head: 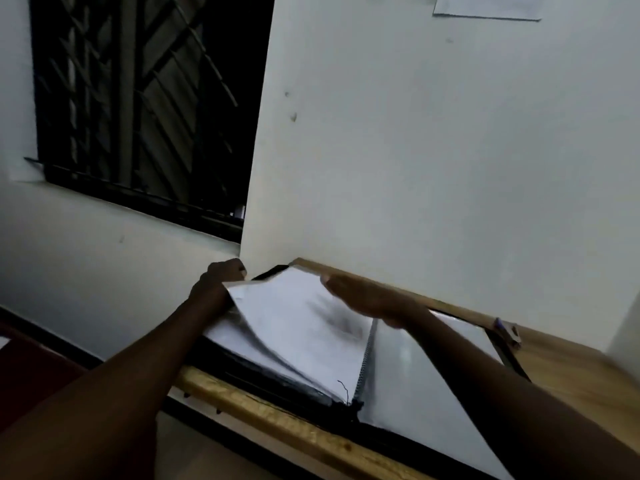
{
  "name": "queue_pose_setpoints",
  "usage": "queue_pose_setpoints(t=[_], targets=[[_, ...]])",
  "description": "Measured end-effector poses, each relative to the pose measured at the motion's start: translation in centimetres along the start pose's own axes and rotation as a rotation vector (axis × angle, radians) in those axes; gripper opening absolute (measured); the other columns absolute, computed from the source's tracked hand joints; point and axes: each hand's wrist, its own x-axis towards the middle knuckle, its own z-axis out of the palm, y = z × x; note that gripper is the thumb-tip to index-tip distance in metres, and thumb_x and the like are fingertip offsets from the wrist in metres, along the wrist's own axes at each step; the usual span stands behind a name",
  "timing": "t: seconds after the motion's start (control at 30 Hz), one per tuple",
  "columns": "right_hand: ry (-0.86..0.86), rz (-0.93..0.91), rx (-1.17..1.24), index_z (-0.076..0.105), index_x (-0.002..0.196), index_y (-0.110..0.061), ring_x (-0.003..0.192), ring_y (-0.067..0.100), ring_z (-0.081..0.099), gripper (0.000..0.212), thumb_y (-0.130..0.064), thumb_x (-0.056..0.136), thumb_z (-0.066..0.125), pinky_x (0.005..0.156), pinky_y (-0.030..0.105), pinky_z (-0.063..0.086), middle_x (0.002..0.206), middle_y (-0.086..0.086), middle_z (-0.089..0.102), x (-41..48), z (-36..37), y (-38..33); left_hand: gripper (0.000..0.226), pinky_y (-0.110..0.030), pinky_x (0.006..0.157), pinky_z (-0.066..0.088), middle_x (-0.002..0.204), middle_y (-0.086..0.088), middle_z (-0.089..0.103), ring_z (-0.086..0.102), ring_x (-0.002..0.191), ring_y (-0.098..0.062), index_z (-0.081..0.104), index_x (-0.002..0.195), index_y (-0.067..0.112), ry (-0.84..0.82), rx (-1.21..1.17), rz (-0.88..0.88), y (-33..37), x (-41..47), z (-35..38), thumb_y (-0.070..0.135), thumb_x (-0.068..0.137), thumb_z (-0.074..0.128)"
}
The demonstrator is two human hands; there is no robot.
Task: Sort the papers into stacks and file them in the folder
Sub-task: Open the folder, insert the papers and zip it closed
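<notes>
A black spiral-bound folder [277,382] lies open on the wooden table [277,420], with clear sleeves holding white papers. My left hand [216,277] grips the far left corner of the top sleeve page [287,327], which curls up off the left stack. My right hand [363,296], blurred, lies flat with straight fingers over the same page near the spine. The right-hand page [415,375] lies flat under my right forearm.
The table stands against a white wall [433,150]. A dark barred window [138,109] is at the left. A small metal clip-like object [507,332] lies on the table beyond the folder's far right corner. A sheet [485,6] hangs on the wall above.
</notes>
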Motion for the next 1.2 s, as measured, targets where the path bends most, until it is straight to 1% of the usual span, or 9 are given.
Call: queue_pose_setpoints(t=[0.1, 0.17, 0.3, 0.43, 0.57, 0.77, 0.93, 1.07, 1.2], targets=[[-0.069, -0.005, -0.368, 0.023, 0.152, -0.036, 0.148, 0.026, 0.018, 0.064, -0.066, 0.096, 0.02, 0.119, 0.052, 0.014, 0.161, -0.001, 0.02, 1.7, 5.0, 1.6, 0.033, -0.038, 0.099, 0.046, 0.123, -0.02, 0.064, 0.058, 0.113, -0.037, 0.065, 0.115, 0.006, 0.022, -0.148, -0.103, -1.4, 0.1, -1.0, 0.024, 0.103, 0.041], [-0.083, 0.029, -0.481, 0.021, 0.15, -0.044, 0.15, 0.025, 0.007, 0.065, -0.072, 0.092, 0.015, 0.116, 0.06, 0.005, 0.163, -0.006, 0.012, 2.3, 6.8, 2.5, 0.054, -0.037, 0.094, 0.047, 0.12, -0.022, 0.064, 0.058, 0.109, -0.037, 0.065, 0.119, 0.003, -0.126, -0.218, -0.191, -1.8, -0.5, -1.9, 0.045, 0.106, 0.033], [0.084, -0.036, -0.449, 0.035, 0.145, -0.041, 0.15, 0.023, 0.009, 0.061, -0.071, 0.093, 0.022, 0.114, 0.063, 0.004, 0.16, -0.008, 0.02, 2.9, 6.0, 0.7, 0.086, -0.034, 0.079, 0.049, 0.119, -0.013, 0.061, 0.06, 0.104, -0.03, 0.063, 0.117, 0.006, -0.4, -0.172, -0.235, -2.4, -0.8, -2.4, 0.081, 0.082, 0.04], [0.109, -0.039, -0.394, 0.015, 0.153, -0.04, 0.151, 0.023, -0.005, 0.066, -0.07, 0.094, 0.019, 0.115, 0.062, -0.005, 0.164, -0.006, 0.002, 3.5, 7.3, -1.2, 0.081, -0.035, 0.094, 0.051, 0.115, -0.011, 0.069, 0.066, 0.1, -0.024, 0.066, 0.119, 0.007, -0.517, 0.192, -0.096, -1.7, -0.2, -1.8, 0.076, 0.075, 0.062], [-0.005, -0.028, -0.561, 0.008, 0.154, -0.037, 0.151, 0.024, -0.006, 0.071, -0.072, 0.092, 0.011, 0.116, 0.061, -0.007, 0.164, 0.0, -0.002, 3.3, 10.7, 0.1, 0.083, -0.038, 0.092, 0.049, 0.123, -0.025, 0.065, 0.065, 0.106, -0.032, 0.062, 0.124, -0.006, -0.58, 0.166, -0.119, -1.1, 0.4, -2.0, 0.061, 0.076, 0.07], [-0.088, 0.014, -0.518, 0.009, 0.154, -0.037, 0.151, 0.023, -0.006, 0.072, -0.073, 0.092, 0.012, 0.115, 0.061, -0.01, 0.164, -0.002, -0.003, 3.7, 9.7, -0.5, 0.08, -0.039, 0.098, 0.046, 0.141, -0.02, 0.052, 0.054, 0.125, -0.034, 0.049, 0.137, -0.004, -0.496, 0.245, -0.129, 0.8, -0.5, -2.3, 0.056, 0.087, 0.064], [0.18, -0.009, -0.074, 0.022, 0.152, -0.033, 0.146, 0.021, 0.025, 0.063, -0.062, 0.097, 0.03, 0.119, 0.05, 0.016, 0.16, -0.005, 0.025, 2.1, 6.6, -0.5, 0.096, -0.036, 0.104, 0.043, 0.149, -0.02, 0.044, 0.049, 0.13, -0.034, 0.039, 0.145, -0.004, -0.368, 0.052, -0.193, 0.4, -1.6, -2.2, 0.064, 0.082, 0.065], [0.218, -0.007, 0.027, 0.017, 0.155, -0.029, 0.147, 0.016, 0.022, 0.064, -0.056, 0.099, 0.033, 0.116, 0.03, 0.017, 0.161, -0.007, 0.021, -0.6, 3.6, 0.7, 0.1, -0.039, 0.103, 0.045, 0.147, -0.022, 0.046, 0.051, 0.128, -0.036, 0.042, 0.143, -0.006, -0.324, -0.02, -0.187, 2.2, -1.6, -3.9, 0.068, 0.079, 0.063], [0.244, 0.005, 0.109, 0.02, 0.154, -0.028, 0.147, 0.015, 0.02, 0.063, -0.056, 0.099, 0.033, 0.116, 0.031, 0.017, 0.161, -0.006, 0.021, -1.8, 1.9, 0.5, 0.1, -0.037, 0.096, 0.044, 0.147, -0.023, 0.046, 0.051, 0.128, -0.037, 0.04, 0.144, -0.006, -0.245, -0.084, -0.145, 5.0, -2.4, -5.3, 0.069, 0.081, 0.059]])
